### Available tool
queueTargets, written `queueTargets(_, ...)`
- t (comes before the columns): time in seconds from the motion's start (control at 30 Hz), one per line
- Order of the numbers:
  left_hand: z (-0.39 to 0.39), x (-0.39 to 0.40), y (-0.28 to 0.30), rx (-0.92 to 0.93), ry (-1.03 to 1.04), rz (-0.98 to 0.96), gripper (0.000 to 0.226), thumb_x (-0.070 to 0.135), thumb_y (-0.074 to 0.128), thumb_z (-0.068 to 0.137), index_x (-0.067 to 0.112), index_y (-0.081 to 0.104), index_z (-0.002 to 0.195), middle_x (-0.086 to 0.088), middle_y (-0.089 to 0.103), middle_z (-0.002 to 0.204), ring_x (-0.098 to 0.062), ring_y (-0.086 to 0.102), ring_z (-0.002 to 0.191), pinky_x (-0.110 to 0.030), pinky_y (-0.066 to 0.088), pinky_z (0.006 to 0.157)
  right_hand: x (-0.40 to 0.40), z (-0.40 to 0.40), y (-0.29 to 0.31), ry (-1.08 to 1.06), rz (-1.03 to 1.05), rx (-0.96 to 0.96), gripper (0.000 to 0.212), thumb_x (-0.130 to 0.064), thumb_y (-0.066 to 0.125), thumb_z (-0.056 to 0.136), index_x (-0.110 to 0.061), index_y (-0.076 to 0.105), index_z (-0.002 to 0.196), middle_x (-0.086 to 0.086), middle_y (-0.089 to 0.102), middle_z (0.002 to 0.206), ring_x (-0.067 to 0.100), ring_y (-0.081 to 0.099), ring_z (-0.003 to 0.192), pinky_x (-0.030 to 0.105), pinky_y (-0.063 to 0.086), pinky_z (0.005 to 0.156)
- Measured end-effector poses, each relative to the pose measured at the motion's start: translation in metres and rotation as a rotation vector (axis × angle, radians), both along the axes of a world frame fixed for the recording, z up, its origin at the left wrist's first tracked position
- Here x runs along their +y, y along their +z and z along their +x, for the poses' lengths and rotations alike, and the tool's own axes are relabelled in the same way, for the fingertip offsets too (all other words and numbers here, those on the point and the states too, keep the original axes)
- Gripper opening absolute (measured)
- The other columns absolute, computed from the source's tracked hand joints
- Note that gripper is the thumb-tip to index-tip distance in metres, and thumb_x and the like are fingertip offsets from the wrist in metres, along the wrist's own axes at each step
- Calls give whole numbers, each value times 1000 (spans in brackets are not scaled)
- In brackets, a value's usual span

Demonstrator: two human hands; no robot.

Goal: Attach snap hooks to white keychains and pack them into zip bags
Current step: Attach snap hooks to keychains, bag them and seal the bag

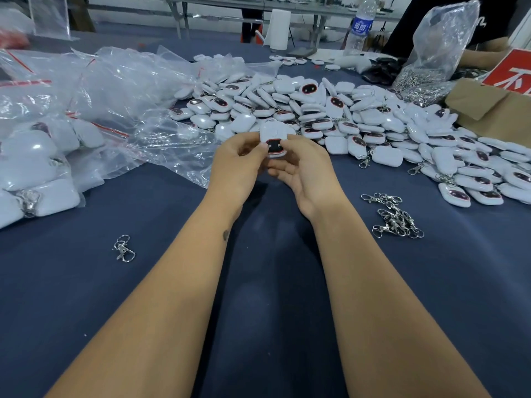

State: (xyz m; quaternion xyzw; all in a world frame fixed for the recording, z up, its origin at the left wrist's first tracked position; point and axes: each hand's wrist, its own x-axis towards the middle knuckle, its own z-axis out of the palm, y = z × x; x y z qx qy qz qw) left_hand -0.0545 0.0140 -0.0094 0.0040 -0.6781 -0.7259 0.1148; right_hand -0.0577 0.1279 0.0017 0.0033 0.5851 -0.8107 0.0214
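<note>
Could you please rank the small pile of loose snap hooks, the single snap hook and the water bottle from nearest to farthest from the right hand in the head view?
From the right hand:
1. Small pile of loose snap hooks, to its right on the blue cloth.
2. Single snap hook, lying to the near left.
3. Water bottle, standing at the far right.

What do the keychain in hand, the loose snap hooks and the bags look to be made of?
Keychain, held by left hand and right hand: likely glossy white plastic, with soft highlights and a dark face panel.
Snap hooks: bright silver metal, probably plated, with sharp glints.
Zip bags: thin clear plastic film, crinkled and shiny, with red seal strips.
</note>
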Motion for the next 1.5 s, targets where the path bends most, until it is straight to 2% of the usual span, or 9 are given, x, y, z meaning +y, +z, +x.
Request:
queueTargets(0.1,0,2,-1,15,70,-16,24,8,64,90,25,54,105,6,61,105,-5,60,93,-22,52,83,-1,-1,-3,-63,126,40,14,-6,59,92,-7,65,104,6,63,82,13,56,68,25,49,64)
queueTargets(0.2,0,1,-1,54,104,-25,35,8,64,87,26,49,112,11,55,112,3,56,96,-8,46,73,-1,-1,-3,-92,187,60,12,-9,63,89,-17,65,82,-4,58,71,9,48,62,23,43,62)
queueTargets(0.3,-1,0,1,15,37,63,31,4,57,88,25,57,111,10,63,94,3,61,72,-14,51,64,-1,-1,-4,-95,204,76,21,-12,65,89,-24,65,71,-12,56,62,7,47,63,25,43,66)
queueTargets(0.37,0,1,1,-4,3,50,29,3,56,88,28,60,104,8,61,76,0,58,58,-17,50,55,-1,-1,-4,-91,196,82,18,-15,65,91,-24,66,75,-8,54,69,9,49,67,24,43,66)
queueTargets(0.5,0,2,1,-35,-18,-12,25,3,57,89,27,61,95,7,61,66,-6,57,59,-17,47,52,-1,-3,-5,-80,191,74,9,-17,63,94,-19,66,85,-2,53,76,10,50,67,24,43,64)
queueTargets(0.8,-2,-1,0,-40,-40,21,21,8,57,92,18,69,107,-3,68,89,-12,66,78,-25,54,71,-2,-4,-7,-61,220,94,14,-12,62,91,-22,69,84,-11,65,69,-2,57,58,20,47,63)
queueTargets(1.07,-1,-3,0,-41,-80,75,23,1,57,91,13,71,104,-4,70,85,-12,67,74,-24,53,70,-4,-5,-8,-58,221,72,9,-11,59,92,-13,68,92,7,67,87,20,61,86,34,51,80)
queueTargets(1.27,-1,-3,0,-18,-109,38,26,-1,53,94,4,68,114,16,58,52,3,53,51,-14,46,60,-3,-5,-9,-65,272,87,15,-12,56,95,-9,69,101,7,68,94,15,62,86,21,49,67)
queueTargets(1.5,0,-5,0,-29,-105,57,25,0,53,93,6,69,111,14,60,55,1,55,54,-15,46,59,-3,-4,-9,-41,265,92,15,-13,56,96,-18,69,91,0,69,86,10,62,80,18,49,63)
